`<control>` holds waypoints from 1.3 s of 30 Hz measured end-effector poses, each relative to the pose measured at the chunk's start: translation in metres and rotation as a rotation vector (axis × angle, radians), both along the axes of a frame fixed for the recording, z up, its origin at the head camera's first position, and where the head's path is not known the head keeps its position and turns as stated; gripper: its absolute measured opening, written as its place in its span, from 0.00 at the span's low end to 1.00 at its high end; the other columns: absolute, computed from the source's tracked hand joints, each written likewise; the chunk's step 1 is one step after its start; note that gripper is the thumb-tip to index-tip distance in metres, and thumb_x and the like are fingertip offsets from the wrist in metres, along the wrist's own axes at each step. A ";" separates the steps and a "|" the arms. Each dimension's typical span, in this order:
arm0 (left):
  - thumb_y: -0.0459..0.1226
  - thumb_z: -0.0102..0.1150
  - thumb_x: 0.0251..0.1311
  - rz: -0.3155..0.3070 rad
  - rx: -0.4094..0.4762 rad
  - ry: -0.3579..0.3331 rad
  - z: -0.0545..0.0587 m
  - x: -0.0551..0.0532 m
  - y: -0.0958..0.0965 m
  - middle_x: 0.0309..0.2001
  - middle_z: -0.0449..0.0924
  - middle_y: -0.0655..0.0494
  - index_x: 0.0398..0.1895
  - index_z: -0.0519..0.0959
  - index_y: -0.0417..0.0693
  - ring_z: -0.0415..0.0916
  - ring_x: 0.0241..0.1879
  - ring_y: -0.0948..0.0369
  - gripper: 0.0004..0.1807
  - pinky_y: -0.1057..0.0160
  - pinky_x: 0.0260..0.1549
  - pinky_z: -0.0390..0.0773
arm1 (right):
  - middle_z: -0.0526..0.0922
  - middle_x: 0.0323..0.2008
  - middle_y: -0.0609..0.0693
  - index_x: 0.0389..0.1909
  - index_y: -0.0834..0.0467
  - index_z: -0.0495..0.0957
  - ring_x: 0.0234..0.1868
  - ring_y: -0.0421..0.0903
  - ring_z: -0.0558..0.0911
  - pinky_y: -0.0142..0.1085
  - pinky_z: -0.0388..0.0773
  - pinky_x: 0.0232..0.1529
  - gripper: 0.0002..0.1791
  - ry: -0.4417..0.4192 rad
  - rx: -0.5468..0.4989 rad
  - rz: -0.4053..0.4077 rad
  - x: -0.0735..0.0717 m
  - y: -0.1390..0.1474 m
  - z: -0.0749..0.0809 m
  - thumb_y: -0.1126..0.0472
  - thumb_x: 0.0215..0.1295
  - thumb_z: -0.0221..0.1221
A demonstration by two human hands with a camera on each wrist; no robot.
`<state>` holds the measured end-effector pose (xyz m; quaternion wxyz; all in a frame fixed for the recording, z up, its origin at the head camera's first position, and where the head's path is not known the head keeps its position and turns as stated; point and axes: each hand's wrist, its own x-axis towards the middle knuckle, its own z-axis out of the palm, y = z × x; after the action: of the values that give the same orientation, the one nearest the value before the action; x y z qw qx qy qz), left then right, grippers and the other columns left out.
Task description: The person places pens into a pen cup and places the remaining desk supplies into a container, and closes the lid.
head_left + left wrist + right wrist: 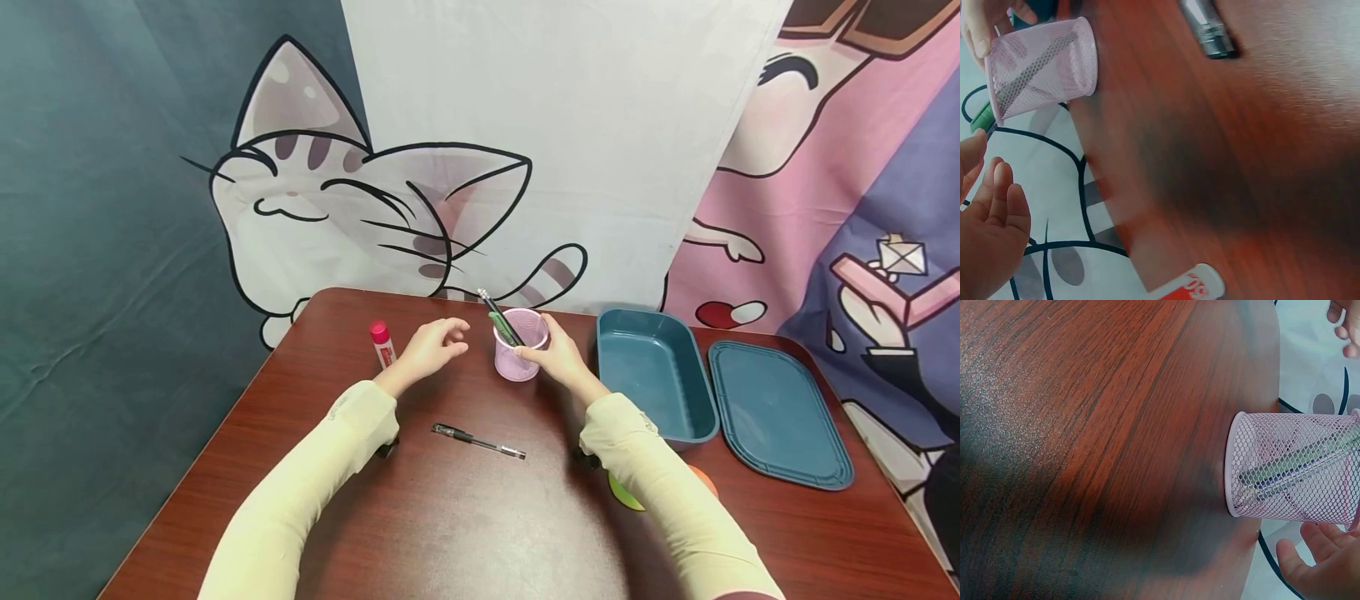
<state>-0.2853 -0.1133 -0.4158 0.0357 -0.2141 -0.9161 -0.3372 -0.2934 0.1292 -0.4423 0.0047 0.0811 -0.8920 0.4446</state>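
Observation:
A pink mesh pen cup (516, 365) stands upright on the table, with a green pen (501, 325) and a dark pen leaning inside it. My right hand (561, 354) holds the cup near its rim from the right, thumb in front. To the cup's left, my left hand (431, 348) hovers with relaxed fingers and nothing in them; the left wrist view shows its palm side (991, 244). A clear pen with a black cap (477, 441) lies on the table nearer to me. Beside my left wrist stands a white glue stick with a red cap (382, 340).
On the right sits a teal box (652, 367), its lid (780, 412) lying flat beside it. Green and orange objects (626, 493) are partly covered by my right sleeve. The brown table (420, 533) ends at a printed cloth backdrop (600, 125).

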 end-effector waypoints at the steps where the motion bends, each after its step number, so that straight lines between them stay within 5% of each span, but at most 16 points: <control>1: 0.35 0.58 0.52 -0.011 0.000 -0.011 -0.002 0.002 -0.001 0.37 0.79 0.48 0.46 0.74 0.43 0.74 0.34 0.58 0.16 0.61 0.36 0.73 | 0.69 0.55 0.58 0.61 0.57 0.57 0.56 0.53 0.69 0.47 0.62 0.58 0.43 -0.001 0.001 0.001 0.000 0.000 0.000 0.49 0.44 0.65; 13: 0.36 0.62 0.49 -0.099 -0.011 -0.178 -0.023 0.020 -0.017 0.35 0.78 0.50 0.49 0.71 0.48 0.71 0.30 0.63 0.21 0.68 0.31 0.72 | 0.70 0.55 0.57 0.61 0.56 0.58 0.56 0.53 0.69 0.48 0.63 0.57 0.43 -0.016 -0.021 0.005 0.001 0.000 0.001 0.48 0.44 0.66; 23: 0.36 0.61 0.49 -0.216 -0.070 -0.218 -0.034 0.036 -0.025 0.34 0.78 0.50 0.48 0.71 0.42 0.73 0.29 0.64 0.21 0.68 0.32 0.72 | 0.71 0.54 0.57 0.60 0.56 0.59 0.55 0.53 0.69 0.47 0.63 0.57 0.43 -0.002 -0.015 -0.001 0.000 0.000 0.000 0.48 0.43 0.66; 39: 0.37 0.62 0.48 -0.306 -0.129 -0.265 -0.053 0.048 -0.032 0.33 0.77 0.54 0.40 0.77 0.44 0.72 0.29 0.68 0.14 0.71 0.33 0.71 | 0.69 0.55 0.58 0.61 0.57 0.57 0.56 0.53 0.68 0.48 0.62 0.58 0.44 -0.012 -0.008 -0.007 0.000 0.000 0.000 0.48 0.44 0.66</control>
<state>-0.2374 -0.1451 -0.4688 -0.1502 -0.3063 -0.8892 -0.3047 -0.2935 0.1287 -0.4427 0.0015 0.0752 -0.8905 0.4487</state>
